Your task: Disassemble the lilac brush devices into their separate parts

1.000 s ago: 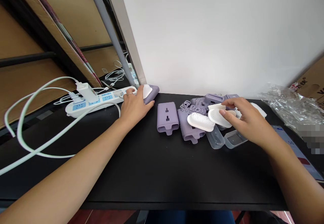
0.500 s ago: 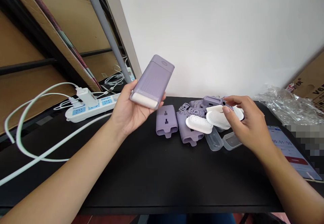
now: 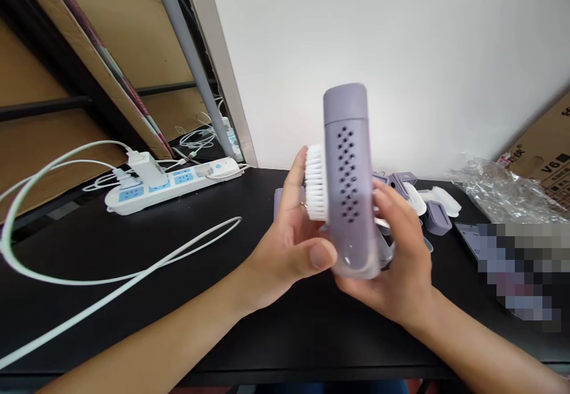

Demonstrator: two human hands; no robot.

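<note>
Upright in front of me stands a purple scrubbing brush, its narrow side with rows of small holes facing me. White bristles point left from it, and its lower end is clear plastic. My right hand is closed around its right side and bottom. Against the lower left edge rests the thumb of my left hand, whose fingers reach up behind the bristles. Beyond my right hand lie white brush heads and a small purple cap. The brush and hands hide most of the other purple parts.
A white power strip with plugged-in adapters and looping white cables lies at left. Crinkled clear plastic wrap and a cardboard box are at right, by a partly blurred phone. A white wall rises behind the black table.
The purple brush has moved right and turned upright, bringing its holed side and bristles into view. My right hand has come from the pile of parts onto the brush.
</note>
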